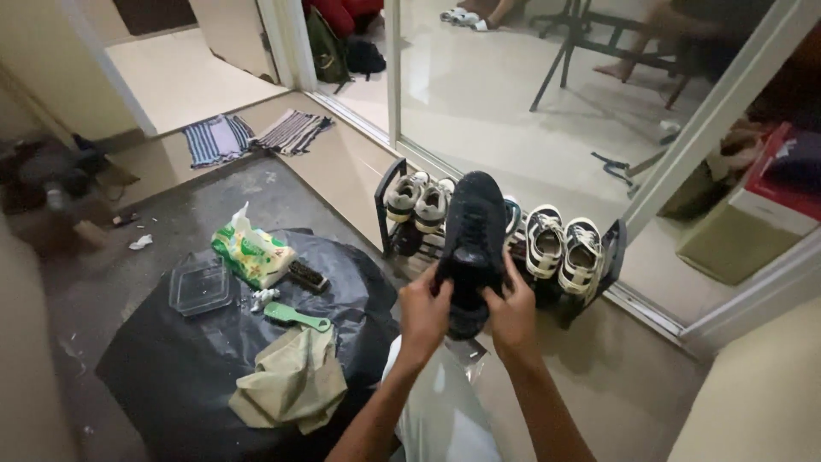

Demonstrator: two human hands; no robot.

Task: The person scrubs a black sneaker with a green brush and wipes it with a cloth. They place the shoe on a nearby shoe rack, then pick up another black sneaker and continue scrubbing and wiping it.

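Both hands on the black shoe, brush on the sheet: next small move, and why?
Probably free the left hand and reach for the green-handled brush. Both hands, right hand included, hold the black shoe up in front of the shoe rack; the brush lies untouched on the black sheet beside the cloth.

Left of the hands lie a rag [291, 385], green brush [295, 316], tissue pack [251, 251] and clear box [199, 287]; beyond them, a shoe rack [612, 257].

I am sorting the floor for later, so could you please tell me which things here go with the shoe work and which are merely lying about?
In use:
black shoe, held by left hand and right hand
dark brush
green-handled brush
beige cloth
tissue pack
clear container

Lying about:
striped mats
shoe rack
folding chair
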